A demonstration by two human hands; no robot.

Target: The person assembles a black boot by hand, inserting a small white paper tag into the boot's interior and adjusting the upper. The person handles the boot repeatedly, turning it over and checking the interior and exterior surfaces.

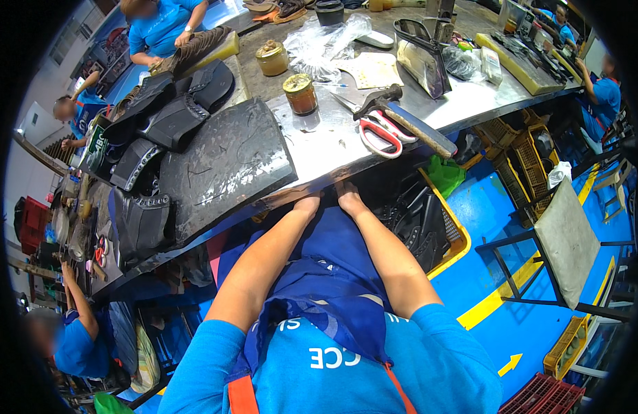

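Observation:
My left hand [308, 203] and my right hand [346, 194] reach to the front edge of the workbench [319, 148], side by side above my blue apron [326, 241]. The fingers of both are hidden beneath the edge, so any hold is out of sight. Just beyond them on the metal top lie red-and-white-handled scissors [381, 138] and a hammer [421, 130], its head across the blades. A glass jar of amber stuff [300, 95] stands farther back. To the left is a worn black slab [226, 162], with several black shoe uppers with eyelets [173, 123] around it.
A yellow crate [459, 231] of black pieces sits below the bench at my right. Beyond it are a chair [566, 241] and stacked crates [529, 165]. Clear plastic bags [319, 45] and another jar [271, 58] occupy the bench's far side. Co-workers in blue shirts [164, 27] work around.

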